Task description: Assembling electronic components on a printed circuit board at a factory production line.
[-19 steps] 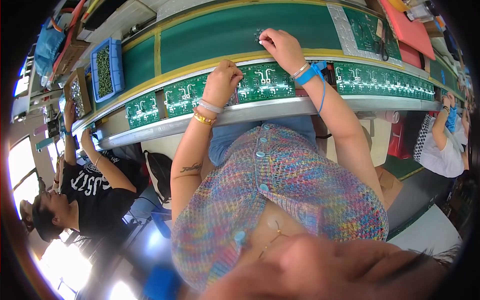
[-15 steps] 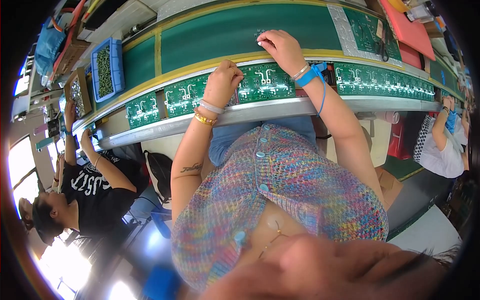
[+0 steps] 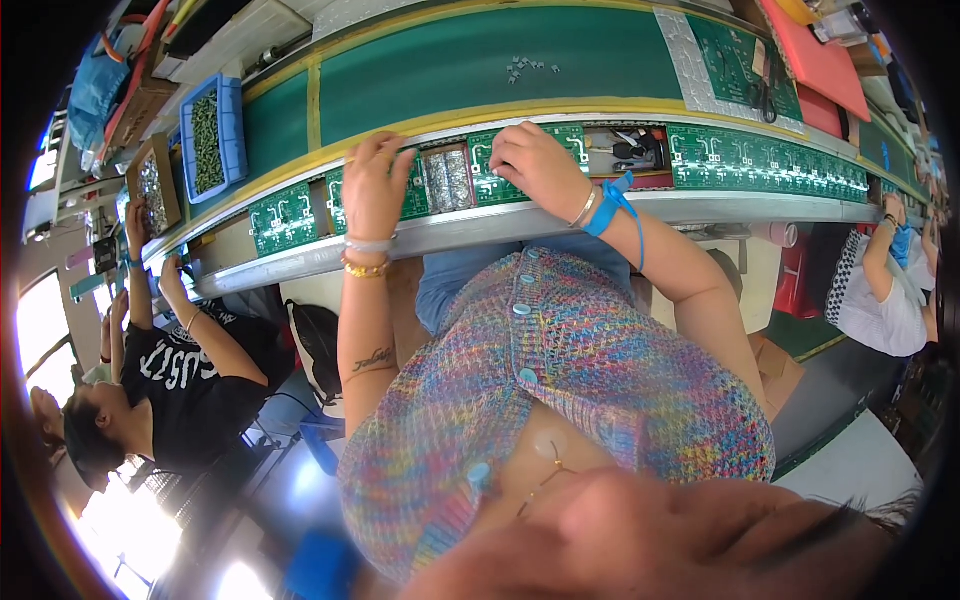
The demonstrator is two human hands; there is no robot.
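Observation:
My left hand [image 3: 374,190] is open over a green circuit board [image 3: 412,200], thumb and fingers apart, with nothing seen in it. My right hand [image 3: 545,172] is bent over another green circuit board [image 3: 570,145], its fingers curled together near the board's left part. Whatever lies between those fingertips is too small or hidden to make out. Both boards rest in a metal rail [image 3: 480,222] in front of me. Beyond them, a loose group of small pale parts [image 3: 530,68] lies on the green mat [image 3: 420,70].
A blue bin [image 3: 232,130] of small dark green parts stands at the far left. More circuit boards [image 3: 760,160] line the rail to the right. Tools [image 3: 632,150] show in a gap in the rail. Scissors [image 3: 768,100] lie at the far right. Co-workers [image 3: 200,370] sit on both sides.
My right hand has come from the small parts on the mat down to the board. My left hand has moved left and its fingers have opened, baring a silvery gap between the boards.

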